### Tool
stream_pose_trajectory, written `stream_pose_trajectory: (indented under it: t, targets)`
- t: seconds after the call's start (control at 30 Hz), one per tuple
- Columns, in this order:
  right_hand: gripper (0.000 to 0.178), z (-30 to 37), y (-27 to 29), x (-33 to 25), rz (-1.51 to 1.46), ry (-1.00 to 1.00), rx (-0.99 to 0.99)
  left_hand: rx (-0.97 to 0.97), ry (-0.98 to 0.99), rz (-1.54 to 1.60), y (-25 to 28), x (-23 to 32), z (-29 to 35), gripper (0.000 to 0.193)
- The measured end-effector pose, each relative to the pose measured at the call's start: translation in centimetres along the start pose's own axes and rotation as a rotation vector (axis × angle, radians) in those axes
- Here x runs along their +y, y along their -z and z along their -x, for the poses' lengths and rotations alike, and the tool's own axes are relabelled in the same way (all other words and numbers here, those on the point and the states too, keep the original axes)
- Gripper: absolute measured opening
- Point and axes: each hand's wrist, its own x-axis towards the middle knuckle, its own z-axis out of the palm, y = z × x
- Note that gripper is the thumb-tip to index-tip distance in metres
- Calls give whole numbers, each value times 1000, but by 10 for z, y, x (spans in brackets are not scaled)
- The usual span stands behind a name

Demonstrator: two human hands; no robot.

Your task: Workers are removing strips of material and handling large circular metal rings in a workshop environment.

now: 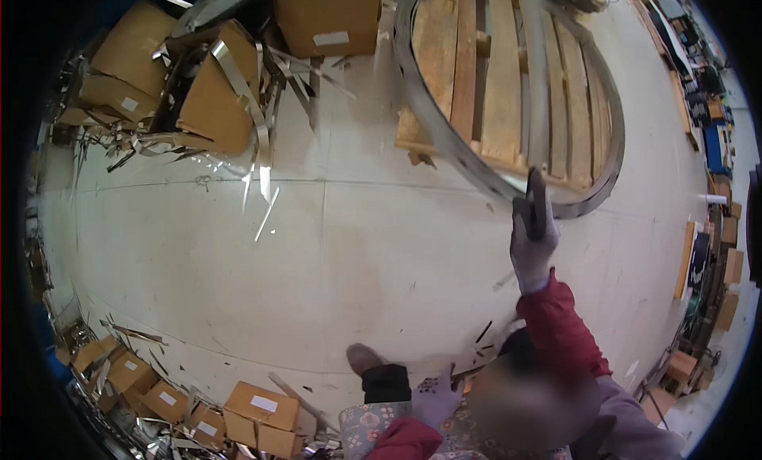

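Observation:
My right hand [533, 234], in a light glove with dark fingers and a red sleeve, reaches forward to the near rim of a large grey metal hoop [435, 103]. Its fingers are closed at the near end of a long grey metal strip [537, 87], which runs away across the hoop; the exact grip is partly hidden. Close to my lap is my left hand [435, 396], gloved in the same way. One dark finger sticks out, and I cannot make out anything held. A blurred patch covers the area beside it.
Wooden slats of a pallet [500, 79] show through the hoop. Cardboard boxes [218, 95] with metal offcuts stand far left. More boxes [262, 408] and scraps lie near left. Shelving with boxes [729, 269] lines the right. Loose strips [267, 214] lie on the floor.

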Motion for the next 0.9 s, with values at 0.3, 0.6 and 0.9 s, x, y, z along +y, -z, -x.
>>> stream_pose_trajectory:
  t: [0.3, 0.6, 0.9]
  targets:
    - [52, -26, -62, 20, 142, -199, -229, 86, 117, -140, 50, -72, -13, 46]
    - [54, -20, -77, 60, 417, -456, -437, 113, -138, 36, 232, 66, 97, 46]
    - [57, -37, -171, 33, 401, -180, 70, -70, -268, -580, 309, -23, -29, 44]
